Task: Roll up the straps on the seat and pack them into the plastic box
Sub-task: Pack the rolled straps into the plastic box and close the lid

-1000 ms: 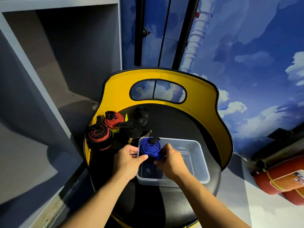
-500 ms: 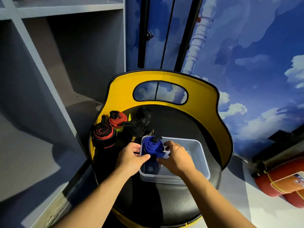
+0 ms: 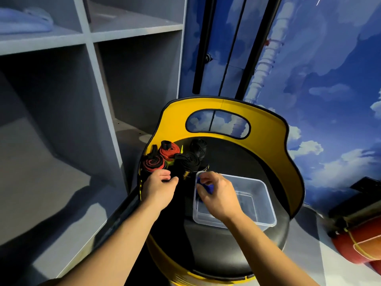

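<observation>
seat (image 3: pixel 231 159): yellow backrest rims the far side and right, its black cushion bare beyond the clear plastic box (image 3: pixel 266 201). your right hand (image 3: pixel 218 197) grips the blue rolled strap (image 3: pixel 208 187) inside the box's near-left corner. your left hand (image 3: pixel 158 187), loosely curled and holding nothing, hovers beside the red and black rolls (image 3: pixel 175 156).

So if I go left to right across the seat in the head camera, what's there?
Red-black roll → left hand → blue roll held by the right hand → plastic box → yellow seat back.
</observation>
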